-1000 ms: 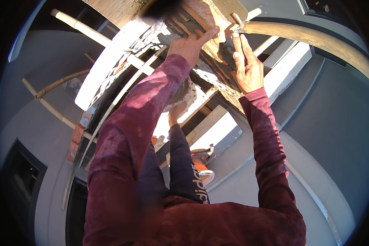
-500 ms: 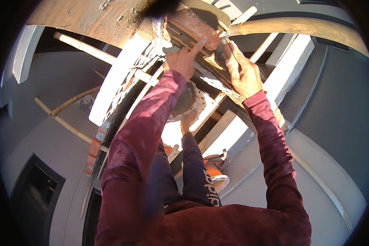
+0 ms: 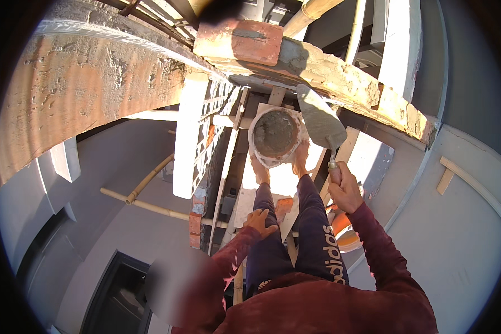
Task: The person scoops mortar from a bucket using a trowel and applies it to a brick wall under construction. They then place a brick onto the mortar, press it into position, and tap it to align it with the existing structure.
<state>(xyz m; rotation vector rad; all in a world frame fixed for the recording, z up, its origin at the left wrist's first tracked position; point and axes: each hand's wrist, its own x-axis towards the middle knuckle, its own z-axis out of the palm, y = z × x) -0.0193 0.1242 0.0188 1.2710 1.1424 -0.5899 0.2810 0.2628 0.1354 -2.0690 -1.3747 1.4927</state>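
Head cam: R hand w/ trowel, wht lettering on trousers

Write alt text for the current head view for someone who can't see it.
Seen from above, a person's right hand grips a trowel beside a round bucket of grey mortar at their bare feet. The left hand is open over the left leg; ahead, a red brick sits on a mortar-smeared wall.

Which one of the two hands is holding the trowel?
The right hand: its fingers are closed around the handle of the trowel. The left hand is over the left trouser leg, with no tool visible.
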